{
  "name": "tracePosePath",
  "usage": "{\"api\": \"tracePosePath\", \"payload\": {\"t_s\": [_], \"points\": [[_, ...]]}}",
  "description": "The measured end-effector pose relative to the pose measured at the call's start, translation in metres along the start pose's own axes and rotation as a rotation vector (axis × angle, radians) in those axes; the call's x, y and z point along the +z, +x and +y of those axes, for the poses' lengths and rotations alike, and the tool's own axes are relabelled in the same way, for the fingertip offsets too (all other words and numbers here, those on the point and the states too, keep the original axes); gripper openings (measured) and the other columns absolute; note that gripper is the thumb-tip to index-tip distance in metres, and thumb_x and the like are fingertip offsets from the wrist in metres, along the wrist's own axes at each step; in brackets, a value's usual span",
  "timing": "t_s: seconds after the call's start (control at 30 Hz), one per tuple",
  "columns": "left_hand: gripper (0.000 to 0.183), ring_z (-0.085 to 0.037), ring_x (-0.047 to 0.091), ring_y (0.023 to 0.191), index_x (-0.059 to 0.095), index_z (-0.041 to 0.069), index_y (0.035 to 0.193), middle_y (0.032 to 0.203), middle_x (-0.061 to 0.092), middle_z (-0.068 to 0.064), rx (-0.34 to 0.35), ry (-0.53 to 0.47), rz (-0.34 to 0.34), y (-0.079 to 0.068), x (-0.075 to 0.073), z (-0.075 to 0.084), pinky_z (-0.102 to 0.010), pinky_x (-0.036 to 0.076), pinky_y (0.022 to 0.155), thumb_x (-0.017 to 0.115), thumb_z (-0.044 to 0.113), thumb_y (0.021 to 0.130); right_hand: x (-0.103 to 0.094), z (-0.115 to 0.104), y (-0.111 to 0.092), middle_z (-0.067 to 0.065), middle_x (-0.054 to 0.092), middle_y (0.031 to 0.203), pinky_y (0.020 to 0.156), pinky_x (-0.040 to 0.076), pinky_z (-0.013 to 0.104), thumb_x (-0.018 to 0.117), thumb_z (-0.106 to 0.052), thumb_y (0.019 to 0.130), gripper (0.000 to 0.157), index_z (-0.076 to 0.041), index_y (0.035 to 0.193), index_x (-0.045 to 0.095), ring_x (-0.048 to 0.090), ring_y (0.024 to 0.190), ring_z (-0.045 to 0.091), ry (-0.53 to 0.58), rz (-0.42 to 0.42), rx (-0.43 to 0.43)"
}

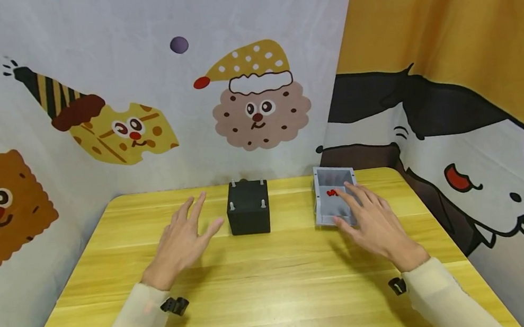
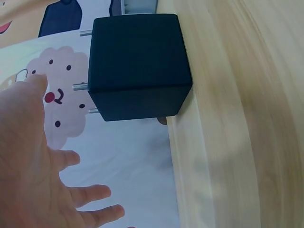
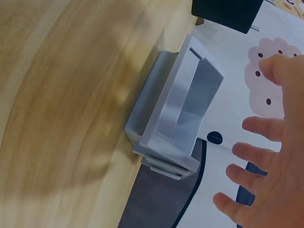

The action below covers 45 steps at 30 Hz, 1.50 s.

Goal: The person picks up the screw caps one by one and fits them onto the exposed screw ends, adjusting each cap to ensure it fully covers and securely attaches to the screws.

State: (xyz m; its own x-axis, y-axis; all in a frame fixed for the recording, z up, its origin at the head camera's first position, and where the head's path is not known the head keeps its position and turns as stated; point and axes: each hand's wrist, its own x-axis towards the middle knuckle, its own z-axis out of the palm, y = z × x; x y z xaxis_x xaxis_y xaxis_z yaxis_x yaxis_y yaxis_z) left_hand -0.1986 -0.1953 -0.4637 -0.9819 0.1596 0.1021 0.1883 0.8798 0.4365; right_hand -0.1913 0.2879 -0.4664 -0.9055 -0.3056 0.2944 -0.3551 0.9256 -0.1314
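Observation:
A black block (image 1: 248, 213) with metal pins standing up from its top corners sits near the table's far edge. To its left my left hand (image 1: 181, 241) hovers with fingers spread, holding nothing. On the right stands a grey plastic bin (image 1: 317, 200) with several small red pieces (image 1: 332, 193) inside. My right hand (image 1: 373, 218) is held over the bin's right side, fingers apart and empty, overlapping its near corner in the head view. In the left wrist view the block (image 2: 137, 61) is beyond the thumb; in the right wrist view the bin (image 3: 161, 102) lies beside the fingers.
Both things stand on a yellow wood-grain table (image 1: 275, 290). A cartoon-printed cloth (image 1: 246, 16) hangs right behind the table's far edge, and an orange printed cloth (image 1: 421, 35) hangs along the right side. Each wrist wears a small black device (image 1: 175, 306).

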Motion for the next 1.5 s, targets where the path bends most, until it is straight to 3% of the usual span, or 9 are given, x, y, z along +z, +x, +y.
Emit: {"api": "tracePosePath", "payload": {"t_s": [0.6, 0.97, 1.2, 1.5], "points": [[0.087, -0.057, 0.043, 0.167, 0.014, 0.033, 0.19, 0.189, 0.034, -0.024, -0.033, -0.107, -0.012, 0.02, 0.008, 0.003, -0.085, 0.05, 0.117, 0.03, 0.081, 0.119, -0.002, 0.004, 0.012, 0.022, 0.048, 0.182, 0.127, 0.042, 0.083, 0.071, -0.05, 0.116, 0.069, -0.011, 0.172, 0.058, 0.049, 0.163, 0.054, 0.026, -0.032, 0.02], [0.081, -0.057, 0.042, 0.168, 0.02, 0.033, 0.189, 0.188, 0.035, -0.025, -0.05, -0.172, -0.032, 0.031, 0.012, 0.004, -0.087, 0.043, 0.125, 0.034, 0.075, 0.121, -0.002, 0.005, 0.018, 0.024, 0.053, 0.177, 0.126, 0.044, 0.083, 0.073, -0.046, 0.115, 0.064, -0.011, 0.168, 0.062, 0.053, 0.16, 0.055, 0.035, -0.014, 0.008], [0.088, -0.056, 0.037, 0.172, 0.021, 0.034, 0.189, 0.191, 0.032, -0.022, -0.064, -0.222, -0.048, 0.037, 0.018, 0.004, -0.085, 0.035, 0.132, 0.027, 0.084, 0.117, -0.002, 0.004, 0.023, 0.024, 0.055, 0.176, 0.126, 0.044, 0.082, 0.073, -0.045, 0.116, 0.062, -0.01, 0.166, 0.063, 0.054, 0.159, 0.055, 0.044, -0.016, 0.008], [0.085, -0.052, 0.057, 0.159, 0.024, 0.026, 0.189, 0.186, 0.042, -0.022, -0.049, -0.313, -0.056, 0.042, 0.021, 0.003, -0.078, 0.044, 0.13, 0.029, 0.076, 0.121, 0.001, 0.006, 0.028, 0.023, 0.056, 0.175, 0.125, 0.045, 0.081, 0.074, -0.045, 0.115, 0.062, -0.011, 0.166, 0.064, 0.053, 0.159, 0.055, 0.052, -0.035, 0.022]]}}
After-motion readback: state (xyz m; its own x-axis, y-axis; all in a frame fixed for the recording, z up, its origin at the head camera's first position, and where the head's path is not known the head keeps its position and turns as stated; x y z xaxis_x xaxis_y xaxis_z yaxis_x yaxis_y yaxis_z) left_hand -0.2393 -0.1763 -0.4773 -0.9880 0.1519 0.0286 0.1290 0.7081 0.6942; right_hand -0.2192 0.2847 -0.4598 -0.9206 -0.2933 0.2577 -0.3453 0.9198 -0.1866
